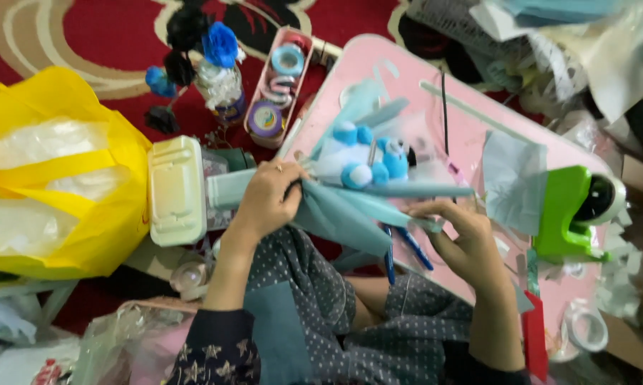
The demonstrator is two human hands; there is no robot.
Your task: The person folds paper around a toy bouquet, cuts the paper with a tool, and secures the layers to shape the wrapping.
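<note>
Teal paper wrap stretched between two hands above the pink surface

The left hand (264, 196) pinches the wide, gathered end of the teal paper wrap (350, 210), its grip closed on the folds; the right hand (460, 239) holds the narrow tip, fingers curled shut round it. The wrap's long axis runs roughly left to right across the person's lap, at the near edge of the pink surface (471, 121), with the bulk of the paper lying nearer the left hand. Blue pompom flowers (368, 153) sit just beyond the wrap, between the two hands. A blue-handled tool (407, 249) lies under the right hand; a green punch (567, 210) stands well apart on the right.
</note>
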